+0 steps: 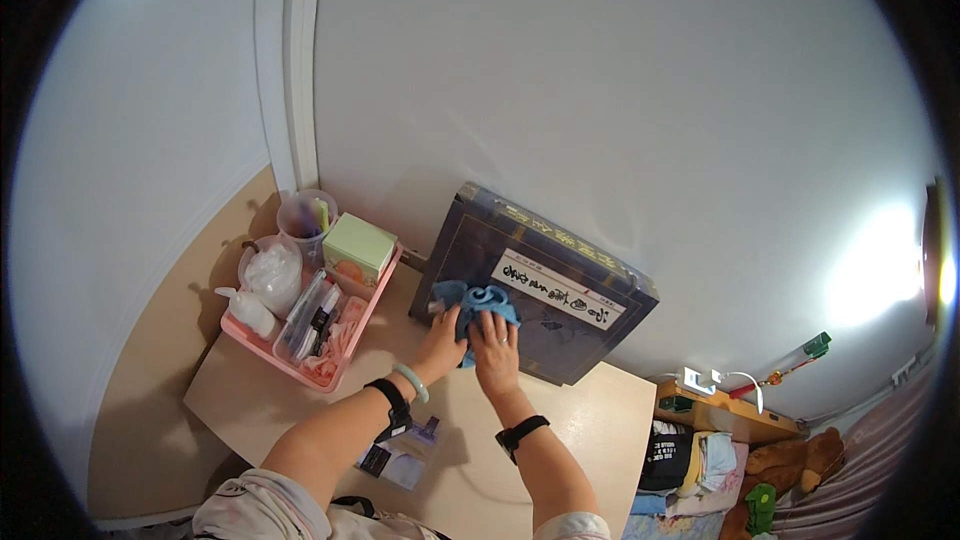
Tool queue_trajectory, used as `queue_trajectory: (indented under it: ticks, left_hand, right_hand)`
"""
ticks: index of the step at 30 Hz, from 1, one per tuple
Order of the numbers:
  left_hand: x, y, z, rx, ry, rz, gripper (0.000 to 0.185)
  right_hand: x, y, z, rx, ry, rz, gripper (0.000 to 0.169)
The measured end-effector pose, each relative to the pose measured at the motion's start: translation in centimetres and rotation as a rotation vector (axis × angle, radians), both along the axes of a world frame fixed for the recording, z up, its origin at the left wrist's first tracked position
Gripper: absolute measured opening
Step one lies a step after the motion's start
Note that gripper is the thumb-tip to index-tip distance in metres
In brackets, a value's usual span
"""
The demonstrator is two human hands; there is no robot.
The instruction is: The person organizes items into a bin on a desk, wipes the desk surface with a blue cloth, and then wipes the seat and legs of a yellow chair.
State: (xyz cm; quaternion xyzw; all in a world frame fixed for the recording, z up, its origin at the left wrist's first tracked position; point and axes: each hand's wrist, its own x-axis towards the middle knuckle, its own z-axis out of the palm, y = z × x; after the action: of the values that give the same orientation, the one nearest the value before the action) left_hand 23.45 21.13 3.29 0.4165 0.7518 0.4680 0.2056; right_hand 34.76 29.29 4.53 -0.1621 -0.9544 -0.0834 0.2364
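A large dark blue boxed book set (pixel 555 345) with a white title label stands on its side on the pale wooden table (pixel 495 427), leaning near the wall. A blue cloth (pixel 474 298), bunched up, lies against the lower left part of its front. My left hand (pixel 442 345) grips the cloth's lower left side, fingertips partly hidden in its folds. My right hand (pixel 495 349), with a ring on one finger, presses the cloth's right side against the box; its fingers are bent over the fabric.
Left stands a pink plastic basket (pixel 341 379) with a green box (pixel 360 244), a white bottle (pixel 253 313) and a clear case. Behind it is a clear cup (pixel 307 221). A flat packet (pixel 405 457) lies by my left forearm. Right are folded clothes (pixel 667 457) and a plush toy (pixel 795 457).
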Motion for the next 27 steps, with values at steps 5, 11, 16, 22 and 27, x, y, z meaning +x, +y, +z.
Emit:
queue_trajectory:
  ticks: [5,11,16,22,27]
  left_hand:
    - [0.2,-1.4,-7.9,-0.207,-0.293,0.059,0.063]
    - [-0.8,-0.9,-4.9,-0.071,-0.439,0.134,0.061]
    - [-3.0,0.4,6.7,0.22,-0.117,0.08,0.061]
    - [-5.0,2.8,15.1,0.52,0.22,0.078,0.068]
    - [-5.7,2.8,11.3,0.225,0.338,0.118,0.066]
  right_hand:
    - [1.0,-1.8,-5.3,-0.102,-0.227,0.129,0.032]
    - [-1.1,-1.5,-2.2,-0.431,-0.01,0.116,0.026]
    - [-3.5,-0.4,7.8,-0.407,0.274,0.139,0.04]
    - [-6.9,1.8,14.5,-0.254,0.487,0.096,0.053]
    - [-7.7,2.7,10.3,-0.163,0.329,0.049,0.046]
